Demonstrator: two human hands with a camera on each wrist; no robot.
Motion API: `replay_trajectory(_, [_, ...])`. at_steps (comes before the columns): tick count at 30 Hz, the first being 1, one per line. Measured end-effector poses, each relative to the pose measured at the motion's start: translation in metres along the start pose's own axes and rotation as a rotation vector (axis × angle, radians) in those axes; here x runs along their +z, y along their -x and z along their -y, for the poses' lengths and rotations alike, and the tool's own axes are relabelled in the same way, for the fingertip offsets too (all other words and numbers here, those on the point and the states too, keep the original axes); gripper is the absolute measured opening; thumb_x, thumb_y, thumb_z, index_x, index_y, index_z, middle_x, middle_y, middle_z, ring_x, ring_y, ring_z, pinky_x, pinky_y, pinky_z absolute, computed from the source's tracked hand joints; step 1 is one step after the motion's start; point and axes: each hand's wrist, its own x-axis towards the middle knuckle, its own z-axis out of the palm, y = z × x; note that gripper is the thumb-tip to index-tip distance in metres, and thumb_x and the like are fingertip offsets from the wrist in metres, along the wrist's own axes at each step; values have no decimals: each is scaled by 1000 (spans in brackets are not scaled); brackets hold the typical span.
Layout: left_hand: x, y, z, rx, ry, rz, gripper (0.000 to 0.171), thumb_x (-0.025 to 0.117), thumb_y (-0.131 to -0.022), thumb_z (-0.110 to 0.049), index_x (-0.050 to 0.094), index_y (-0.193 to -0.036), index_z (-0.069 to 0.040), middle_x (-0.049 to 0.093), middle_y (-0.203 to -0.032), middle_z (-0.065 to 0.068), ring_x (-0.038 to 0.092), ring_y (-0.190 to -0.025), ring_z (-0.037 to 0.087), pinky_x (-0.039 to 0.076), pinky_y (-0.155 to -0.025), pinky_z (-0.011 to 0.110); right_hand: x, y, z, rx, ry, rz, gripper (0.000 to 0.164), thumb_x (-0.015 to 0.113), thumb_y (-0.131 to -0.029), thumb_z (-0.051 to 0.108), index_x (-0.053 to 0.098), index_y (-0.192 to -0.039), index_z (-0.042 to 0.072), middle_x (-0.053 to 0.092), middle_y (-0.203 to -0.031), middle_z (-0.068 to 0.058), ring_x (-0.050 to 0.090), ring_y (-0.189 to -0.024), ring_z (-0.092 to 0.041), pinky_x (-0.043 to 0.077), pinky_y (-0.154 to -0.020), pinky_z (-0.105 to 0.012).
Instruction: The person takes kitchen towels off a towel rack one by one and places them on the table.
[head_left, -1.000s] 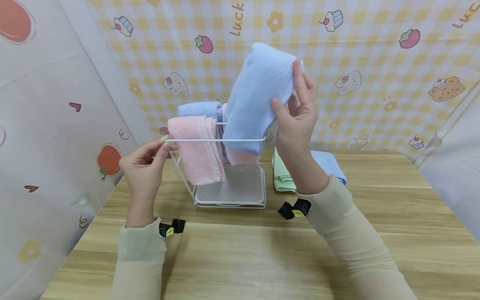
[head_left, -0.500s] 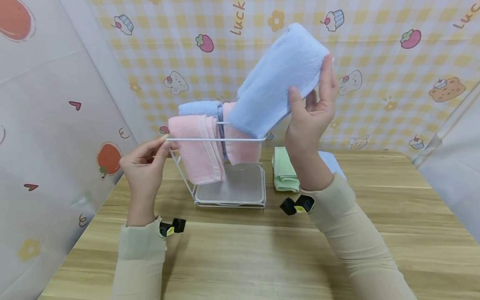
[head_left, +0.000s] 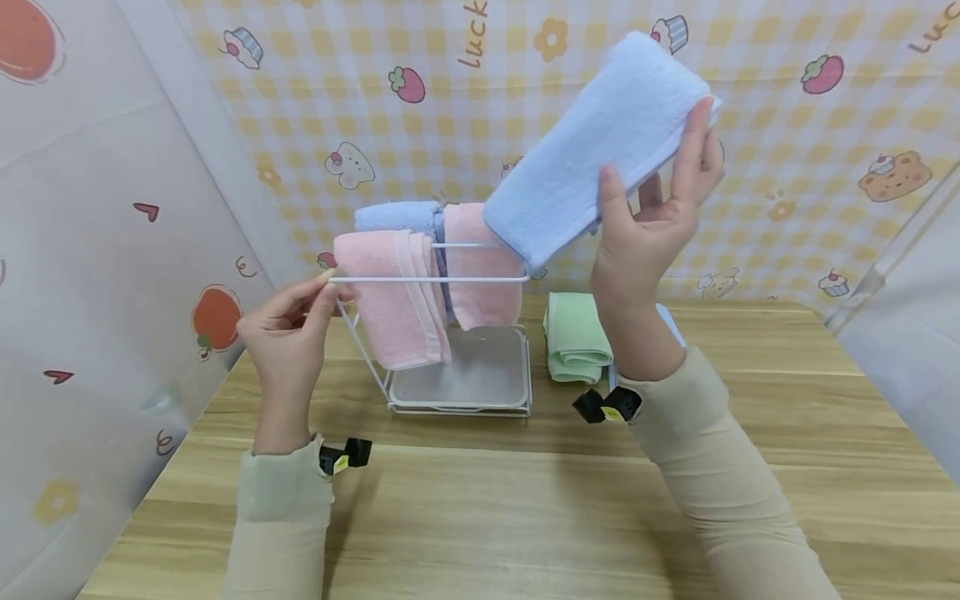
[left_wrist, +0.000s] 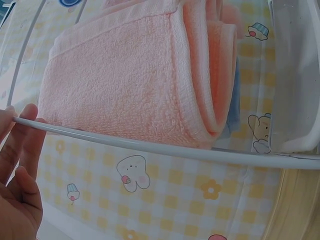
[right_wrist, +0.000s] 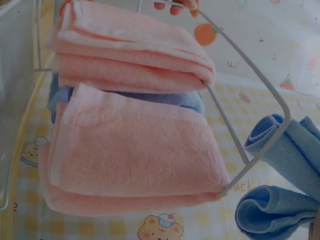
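Note:
In the head view my left hand [head_left: 288,337] pinches the front left corner of a white wire rack [head_left: 450,280] between thumb and fingers. My right hand [head_left: 651,229] grips a folded light blue towel [head_left: 600,142], tilted above the rack's right end. Its lower end overlaps the rack's corner there; touching or apart, I cannot tell. In the right wrist view that blue towel [right_wrist: 297,155] shows two hanging folds. A pink towel [head_left: 386,300] drapes over the front bar at left. Behind it hang another blue towel [head_left: 397,217] and a second pink towel [head_left: 480,292].
A grey tray [head_left: 468,367] forms the rack's base on the wooden table [head_left: 480,508]. Right of the rack lies a folded green towel [head_left: 576,333], with a blue one [head_left: 671,323] mostly hidden behind my right forearm. A checked backdrop [head_left: 300,108] stands behind.
The right hand has lifted the blue towel up and to the right, from between the bars to above the rack's right end. The left hand stays on the rack corner.

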Motion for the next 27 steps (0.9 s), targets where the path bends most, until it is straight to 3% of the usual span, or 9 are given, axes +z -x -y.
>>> replay_trajectory(3, [1,0,0,6,0,-7,17,73,-85,8,71,-100,15,77,-79,-3,72,-64,8,54,-57,12,-1,-2,3,12,6,-22,82,60,-81,-22,27,-153,-3,36,-143,-4,58,-113,-24,57,-83,-35])
replay_trajectory(10, [1,-1,0,14,-19,-19,17,74,-84,6,72,-100,14,77,-78,-3,72,-64,7,55,-57,13,-5,-7,16,149,-23,-94,87,60,-79,-24,29,-156,6,33,-152,2,57,-122,-23,59,-92,-36])
replay_trajectory(15, [0,-1,-1,5,-13,-17,18,73,-84,6,72,-100,14,77,-79,-3,72,-64,8,55,-58,13,-17,-9,16,146,-2,-87,85,59,-79,-23,32,-154,4,38,-149,0,56,-123,-25,58,-92,-36])
replay_trajectory(20, [0,-1,-1,-10,3,-12,18,72,-85,9,70,-101,16,77,-78,-2,72,-64,8,53,-56,12,-37,-11,13,158,46,-64,82,61,-79,-21,36,-152,4,41,-144,-3,53,-123,-24,56,-93,-34])
replay_trajectory(27, [-1,0,1,-15,-3,-10,17,72,-85,9,70,-101,16,77,-78,-3,72,-64,8,53,-56,11,-83,-18,0,232,103,5,80,64,-76,-22,46,-148,9,42,-148,-1,48,-127,-24,57,-90,-27])
